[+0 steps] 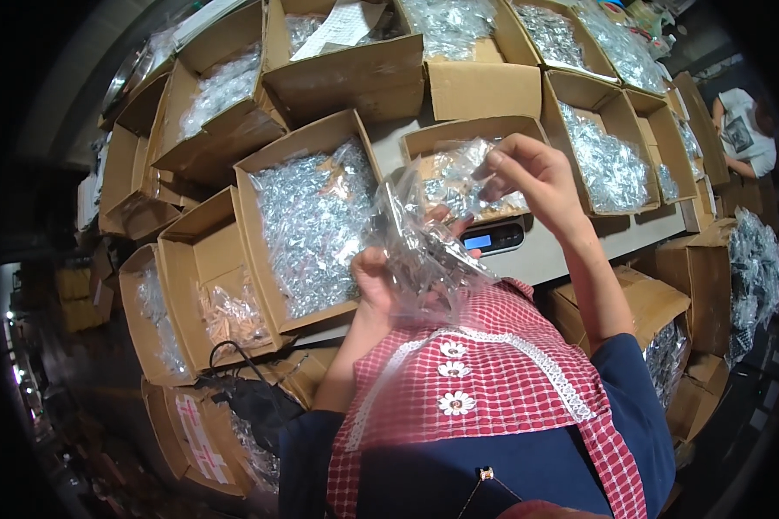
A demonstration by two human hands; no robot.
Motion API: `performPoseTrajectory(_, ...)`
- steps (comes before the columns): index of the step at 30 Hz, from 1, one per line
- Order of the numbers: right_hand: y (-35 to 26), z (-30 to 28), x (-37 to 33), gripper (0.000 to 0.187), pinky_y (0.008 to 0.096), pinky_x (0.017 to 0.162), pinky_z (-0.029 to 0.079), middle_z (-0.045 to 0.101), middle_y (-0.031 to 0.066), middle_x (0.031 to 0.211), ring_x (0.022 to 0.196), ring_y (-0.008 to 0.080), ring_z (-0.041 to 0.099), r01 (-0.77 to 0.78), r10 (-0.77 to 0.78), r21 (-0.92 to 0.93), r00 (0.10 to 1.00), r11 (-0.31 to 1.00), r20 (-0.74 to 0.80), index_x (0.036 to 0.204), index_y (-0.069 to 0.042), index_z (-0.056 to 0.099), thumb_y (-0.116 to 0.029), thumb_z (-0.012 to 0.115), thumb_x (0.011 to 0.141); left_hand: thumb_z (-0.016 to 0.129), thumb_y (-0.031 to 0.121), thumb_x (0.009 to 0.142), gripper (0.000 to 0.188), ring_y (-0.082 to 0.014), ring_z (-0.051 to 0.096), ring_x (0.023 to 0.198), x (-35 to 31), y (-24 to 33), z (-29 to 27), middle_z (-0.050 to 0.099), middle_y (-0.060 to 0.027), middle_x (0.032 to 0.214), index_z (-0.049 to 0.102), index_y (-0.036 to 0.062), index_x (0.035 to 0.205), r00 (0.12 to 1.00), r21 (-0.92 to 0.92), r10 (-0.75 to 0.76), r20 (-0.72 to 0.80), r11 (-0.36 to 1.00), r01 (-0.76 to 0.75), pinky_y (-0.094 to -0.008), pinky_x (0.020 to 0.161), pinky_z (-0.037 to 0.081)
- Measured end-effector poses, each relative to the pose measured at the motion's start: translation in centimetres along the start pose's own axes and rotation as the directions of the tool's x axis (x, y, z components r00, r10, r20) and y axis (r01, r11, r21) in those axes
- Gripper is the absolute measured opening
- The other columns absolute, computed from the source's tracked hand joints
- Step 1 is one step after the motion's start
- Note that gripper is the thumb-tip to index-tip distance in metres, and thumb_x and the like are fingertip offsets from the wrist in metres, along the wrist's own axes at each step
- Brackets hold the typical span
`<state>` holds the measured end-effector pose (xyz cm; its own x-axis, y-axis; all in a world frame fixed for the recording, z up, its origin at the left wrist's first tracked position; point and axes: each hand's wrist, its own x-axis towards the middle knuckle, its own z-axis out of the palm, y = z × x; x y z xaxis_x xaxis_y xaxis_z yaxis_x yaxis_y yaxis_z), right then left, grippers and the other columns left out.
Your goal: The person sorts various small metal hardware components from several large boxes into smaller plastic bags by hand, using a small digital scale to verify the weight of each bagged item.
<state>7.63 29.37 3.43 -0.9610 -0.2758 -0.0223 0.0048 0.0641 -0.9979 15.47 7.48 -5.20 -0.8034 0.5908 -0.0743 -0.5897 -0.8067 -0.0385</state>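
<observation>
In front of my apron, my left hand is closed around a large clear plastic bag with shiny metal pieces in it. The bag's mouth gapes upward, and some left fingers show behind the plastic. My right hand is raised to the right of the bag's mouth, thumb and fingers pinched together. Clear plastic lies at those fingertips, but I cannot tell whether it is the bag's edge or a small packet. Just beyond, a low cardboard box holds small clear packets, partly hidden by the bag and hand.
A scale with a lit blue display stands right of the bag. Left is a cardboard box of loose metal parts; another box holds tan pieces. Several boxes of clear packets surround the bench. Another person is at far right.
</observation>
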Motion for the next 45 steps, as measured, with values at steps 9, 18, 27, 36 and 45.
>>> performPoseTrajectory(9, 1.1, 1.3, -0.1, 0.026, 0.0217, 0.059, 0.049, 0.069, 0.0063, 0.08, 0.064, 0.0071, 0.06, -0.067, 0.069, -0.027, 0.993, 0.997, 0.091, 0.09, 0.002, 0.064, -0.023, 0.06, 0.096, 0.071, 0.024, 0.063, 0.096, -0.044, 0.04, 0.131, -0.8, -0.1, 0.5, 0.039, -0.0302, 0.14, 0.027, -0.0038, 0.144, 0.996, -0.063, 0.076, 0.035, 0.995, -0.074, -0.0649, 0.104, 0.036)
performPoseTrajectory(18, 7.3, -3.7, 4.9, 0.025, 0.0313, 0.074, 0.054, 0.07, 0.0135, 0.088, 0.079, 0.0205, 0.068, -0.054, -0.012, -0.565, 0.994, 0.824, -0.113, 0.101, 0.002, 0.067, -0.018, 0.063, 0.087, 0.061, 0.019, 0.073, 0.06, -0.0347, 0.069, 0.09, -0.2, 0.4, -2.2, 0.066, -0.0245, 0.103, 0.049, -0.0092, 0.124, 0.979, -0.167, 0.199, 0.043, 0.968, -0.189, -0.0495, 0.084, 0.059)
performPoseTrajectory(27, 11.9, -2.5, 7.2, 0.034, 0.0423, 0.085, 0.047, 0.061, 0.02, 0.099, 0.096, 0.0384, 0.058, -0.131, 0.031, -0.822, 0.99, 0.553, -0.137, 0.101, 0.001, 0.063, -0.022, 0.07, 0.077, 0.059, 0.016, 0.073, 0.061, -0.0355, 0.069, 0.092, -0.2, 1.2, -3.5, 0.065, -0.0272, 0.106, 0.047, -0.0117, 0.126, 0.968, -0.131, 0.248, -0.027, 0.96, -0.249, -0.0458, 0.08, 0.06)
performPoseTrajectory(36, 1.4, 0.0, 2.9, 0.022, 0.0276, 0.078, 0.055, 0.066, 0.0082, 0.093, 0.084, 0.014, 0.066, -0.029, 0.029, 0.042, 0.999, 0.999, 0.019, 0.103, 0.005, 0.06, -0.016, 0.06, 0.095, 0.064, 0.019, 0.073, 0.07, -0.038, 0.057, 0.115, -0.1, 0.3, -1.2, 0.054, -0.0294, 0.125, 0.043, -0.0092, 0.133, 0.972, -0.082, 0.231, 0.039, 0.97, -0.227, -0.0518, 0.094, 0.053)
performPoseTrajectory(45, 0.2, 2.7, -0.4, 0.031, 0.0283, 0.066, 0.052, 0.069, 0.0114, 0.081, 0.071, 0.0121, 0.064, -0.174, 0.18, -0.045, 0.948, 0.984, 0.261, 0.096, -0.001, 0.069, -0.03, 0.063, 0.091, 0.066, 0.027, 0.071, 0.065, -0.0379, 0.066, 0.099, -0.4, 0.2, 0.1, 0.064, -0.0259, 0.112, 0.052, -0.008, 0.125, 0.982, -0.106, 0.184, -0.03, 0.977, -0.186, -0.0522, 0.086, 0.057)
